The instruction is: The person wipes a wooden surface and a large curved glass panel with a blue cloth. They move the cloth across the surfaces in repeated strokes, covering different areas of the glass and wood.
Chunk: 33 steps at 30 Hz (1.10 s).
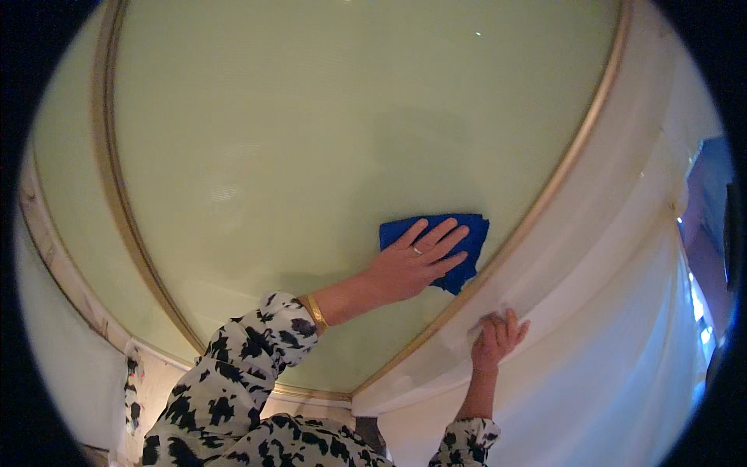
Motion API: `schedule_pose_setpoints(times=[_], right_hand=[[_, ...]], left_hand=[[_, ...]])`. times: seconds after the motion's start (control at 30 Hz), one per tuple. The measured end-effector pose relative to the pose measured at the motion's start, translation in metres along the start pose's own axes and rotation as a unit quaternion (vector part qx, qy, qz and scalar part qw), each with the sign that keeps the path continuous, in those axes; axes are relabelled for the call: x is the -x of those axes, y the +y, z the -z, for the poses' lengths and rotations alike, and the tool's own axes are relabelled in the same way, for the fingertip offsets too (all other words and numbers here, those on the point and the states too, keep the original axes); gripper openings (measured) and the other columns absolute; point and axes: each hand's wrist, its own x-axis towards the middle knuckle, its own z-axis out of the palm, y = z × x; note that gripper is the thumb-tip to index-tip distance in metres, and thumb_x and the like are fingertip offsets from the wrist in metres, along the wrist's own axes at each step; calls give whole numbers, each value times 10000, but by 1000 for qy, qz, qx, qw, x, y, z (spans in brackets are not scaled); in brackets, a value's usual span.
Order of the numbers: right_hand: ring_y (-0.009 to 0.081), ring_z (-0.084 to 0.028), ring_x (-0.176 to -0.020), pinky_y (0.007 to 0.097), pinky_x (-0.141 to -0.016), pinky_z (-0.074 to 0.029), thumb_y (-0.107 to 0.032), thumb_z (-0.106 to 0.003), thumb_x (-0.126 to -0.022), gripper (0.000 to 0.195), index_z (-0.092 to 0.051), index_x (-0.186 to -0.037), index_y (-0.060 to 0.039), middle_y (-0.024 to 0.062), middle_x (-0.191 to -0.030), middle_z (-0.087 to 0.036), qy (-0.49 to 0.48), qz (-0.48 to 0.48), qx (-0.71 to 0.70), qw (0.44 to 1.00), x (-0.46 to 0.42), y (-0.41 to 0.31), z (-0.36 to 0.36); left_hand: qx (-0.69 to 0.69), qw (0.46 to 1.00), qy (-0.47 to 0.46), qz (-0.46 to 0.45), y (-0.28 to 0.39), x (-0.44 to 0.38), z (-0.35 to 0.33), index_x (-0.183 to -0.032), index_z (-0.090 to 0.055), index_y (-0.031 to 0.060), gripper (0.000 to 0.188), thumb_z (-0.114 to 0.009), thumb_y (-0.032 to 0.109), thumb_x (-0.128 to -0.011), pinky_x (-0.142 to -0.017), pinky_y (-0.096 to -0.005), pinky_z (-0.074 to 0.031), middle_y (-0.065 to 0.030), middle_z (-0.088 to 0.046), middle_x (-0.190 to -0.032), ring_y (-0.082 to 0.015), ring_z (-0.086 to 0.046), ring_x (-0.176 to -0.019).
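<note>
My left hand [408, 262], with a ring and a gold-coloured bracelet at the wrist, lies flat on a folded blue cloth [475, 233]. Its spread fingers hold the cloth against a smooth pale green panel [262, 192], close to the gold-coloured trim [528, 219] on the right. Lower right, my right hand [497, 338] rests with loosely bent fingers at the white border [432, 356] outside that trim. Nothing shows in its grasp, though the palm side is partly hidden.
A second gold-coloured strip [125, 216] divides the panel from a narrower green section [70, 198] at left. White fabric [607, 350] hangs along the right side, beside a blue item [709, 169]. My black-and-white patterned sleeve [233, 362] crosses the lower left.
</note>
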Motion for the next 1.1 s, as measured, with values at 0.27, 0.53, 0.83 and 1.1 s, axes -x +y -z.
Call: schedule_pose_setpoints(times=[0.27, 0.53, 0.83, 1.1], right_hand=[[339, -523, -1156, 612, -1089, -212, -81, -509, -846, 115, -617, -884, -95, 75, -984, -629, -79, -56, 37, 995, 17, 33, 48], [395, -475, -1174, 540, -995, -358, 22, -451, -836, 258, -598, -1038, -43, 155, -1161, -566, -113, -177, -86, 974, -34, 30, 76], [410, -418, -1258, 563, -1021, -330, -55, -432, -927, 257, -588, -1127, -12, 186, -1314, -500, -89, -196, 43, 976, -33, 41, 119], [412, -349, -1327, 548, -1082, -281, -223, -380, -1010, 369, -516, -1271, 1, 205, -1401, -420, 2, -169, 130, 977, -2, 37, 150]], left_hand=[[2, 997, 13, 80, -3, 6, -1, -1298, -537, 325, 604, -712, 426, -729, -1088, -508, -233, -47, -366, -1495, -256, -315, -1379], [31, 986, -12, 161, -15, 7, -19, -1228, -614, 332, 498, -699, 469, -757, -1104, -557, -154, -122, -370, -1469, -349, -271, -1385], [67, 971, -31, 227, -30, 42, -13, -1232, -602, 221, 534, -684, 464, -763, -1090, -578, -209, -197, -293, -1501, -410, -272, -1374], [137, 937, 95, 306, -35, 46, -26, -1286, -519, 69, 531, -592, 384, -865, -1088, -591, -189, -261, -196, -1521, -475, -211, -1377]])
